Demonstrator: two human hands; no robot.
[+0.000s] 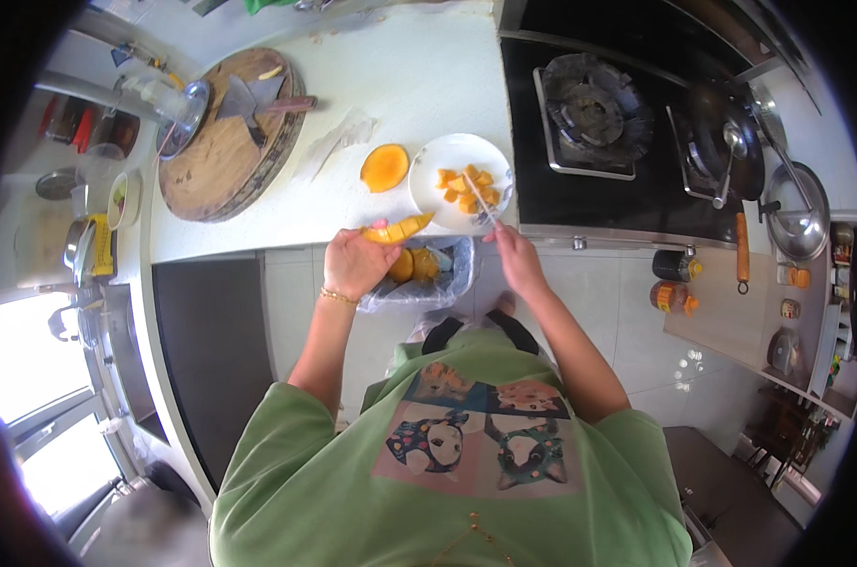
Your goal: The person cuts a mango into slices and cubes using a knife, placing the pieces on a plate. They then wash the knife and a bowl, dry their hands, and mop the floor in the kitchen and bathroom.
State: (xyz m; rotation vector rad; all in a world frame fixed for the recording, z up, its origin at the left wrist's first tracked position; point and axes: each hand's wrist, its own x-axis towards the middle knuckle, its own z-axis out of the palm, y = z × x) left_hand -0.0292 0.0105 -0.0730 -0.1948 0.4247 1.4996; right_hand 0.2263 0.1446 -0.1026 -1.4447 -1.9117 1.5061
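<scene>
My left hand (359, 264) holds a scored piece of mango (398, 230) over the counter's front edge. My right hand (517, 259) grips a thin stick-like utensil (479, 193), whose tip reaches the mango cubes (469, 203) on a white plate (428, 152); its exact kind is unclear. Left of the plate, a mango half (384, 168) lies cut side up on the counter. Below my hands stands a lined bin (459, 283) with mango peels or scraps (425, 264) in it.
A round wooden chopping board (208, 166) with a cleaver (251, 99) lies at the left. Clear plastic film (339, 142) is on the counter. A gas stove burner (591, 113) and a wok (733, 149) holding a ladle are at the right.
</scene>
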